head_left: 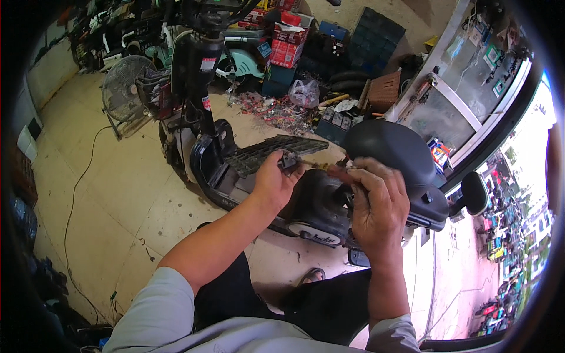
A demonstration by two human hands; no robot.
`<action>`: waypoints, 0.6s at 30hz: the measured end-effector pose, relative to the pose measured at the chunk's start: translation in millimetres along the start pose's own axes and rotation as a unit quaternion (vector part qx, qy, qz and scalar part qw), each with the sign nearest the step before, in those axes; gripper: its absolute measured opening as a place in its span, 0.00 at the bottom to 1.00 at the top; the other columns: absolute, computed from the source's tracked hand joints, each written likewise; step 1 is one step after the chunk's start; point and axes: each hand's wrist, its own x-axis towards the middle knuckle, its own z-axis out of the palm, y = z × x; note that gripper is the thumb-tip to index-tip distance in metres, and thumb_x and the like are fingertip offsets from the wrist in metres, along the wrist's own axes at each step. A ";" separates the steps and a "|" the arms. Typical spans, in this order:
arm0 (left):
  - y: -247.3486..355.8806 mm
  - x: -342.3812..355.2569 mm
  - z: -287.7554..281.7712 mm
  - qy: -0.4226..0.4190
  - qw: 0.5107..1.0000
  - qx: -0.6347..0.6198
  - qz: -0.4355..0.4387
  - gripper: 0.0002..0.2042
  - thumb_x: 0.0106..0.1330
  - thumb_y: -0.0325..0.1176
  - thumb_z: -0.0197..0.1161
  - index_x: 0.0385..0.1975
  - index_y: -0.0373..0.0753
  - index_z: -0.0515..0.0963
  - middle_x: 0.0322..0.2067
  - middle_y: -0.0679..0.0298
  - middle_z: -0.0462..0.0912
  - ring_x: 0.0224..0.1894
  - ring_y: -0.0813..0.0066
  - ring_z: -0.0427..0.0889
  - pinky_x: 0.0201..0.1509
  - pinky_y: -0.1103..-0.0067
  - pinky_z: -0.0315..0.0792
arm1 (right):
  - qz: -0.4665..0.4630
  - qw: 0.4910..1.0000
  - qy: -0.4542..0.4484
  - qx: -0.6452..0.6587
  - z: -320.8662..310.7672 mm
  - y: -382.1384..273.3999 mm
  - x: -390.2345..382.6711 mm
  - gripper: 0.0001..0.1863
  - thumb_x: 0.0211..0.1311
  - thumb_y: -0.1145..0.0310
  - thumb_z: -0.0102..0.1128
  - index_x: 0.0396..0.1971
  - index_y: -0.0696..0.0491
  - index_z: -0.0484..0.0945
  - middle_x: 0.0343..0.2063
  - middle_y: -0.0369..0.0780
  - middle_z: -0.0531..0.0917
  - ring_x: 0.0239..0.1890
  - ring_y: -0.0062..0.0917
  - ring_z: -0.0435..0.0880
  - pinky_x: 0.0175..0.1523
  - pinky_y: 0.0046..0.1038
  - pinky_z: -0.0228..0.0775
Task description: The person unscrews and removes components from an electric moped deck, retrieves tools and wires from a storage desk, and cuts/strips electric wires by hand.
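A black electric scooter [318, 203] stands in front of me, with its dark ribbed floor panel [268, 154] lifted and tilted. My left hand [275, 181] is closed around a small dark part [288, 160] just over the panel's near edge. In my right hand [379, 203], beside the black seat [388, 154], is a screwdriver [336, 171] with a reddish-yellow handle. Its thin shaft points left, towards the small part. Whether the tip touches that part I cannot tell. My fingers cover much of both things.
A floor fan [125, 88] stands at the far left, its cable [73, 217] trailing over the tiles. Scrap wires [273, 112], red boxes [288, 50] and a brown basket [384, 91] crowd the back. A glass door [453, 100] is at the right.
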 end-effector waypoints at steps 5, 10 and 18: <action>-3.9 -10.0 11.8 0.003 1.000 0.011 -0.013 0.09 0.77 0.34 0.54 0.42 0.34 0.75 0.39 0.55 0.84 0.42 0.59 0.85 0.47 0.64 0.84 | 0.084 0.995 0.032 0.035 3.7 -13.1 -2.3 0.21 0.53 0.82 0.69 0.49 0.57 0.79 0.55 0.49 0.80 0.44 0.40 0.86 0.51 0.35 0.79; 0.3 -8.6 8.6 0.021 1.000 0.016 -0.004 0.09 0.77 0.34 0.54 0.43 0.34 0.75 0.40 0.56 0.84 0.42 0.59 0.86 0.47 0.64 0.84 | -0.023 0.999 0.000 -0.023 3.6 -0.7 -0.4 0.20 0.54 0.81 0.70 0.48 0.60 0.78 0.57 0.52 0.79 0.53 0.48 0.84 0.54 0.39 0.78; -1.7 -5.6 5.0 -0.011 1.000 0.002 -0.006 0.10 0.77 0.35 0.54 0.44 0.34 0.75 0.40 0.56 0.84 0.43 0.60 0.85 0.48 0.65 0.84 | 0.010 0.999 0.036 0.021 11.6 13.8 -9.6 0.19 0.58 0.82 0.67 0.50 0.58 0.78 0.54 0.51 0.81 0.48 0.46 0.86 0.50 0.36 0.80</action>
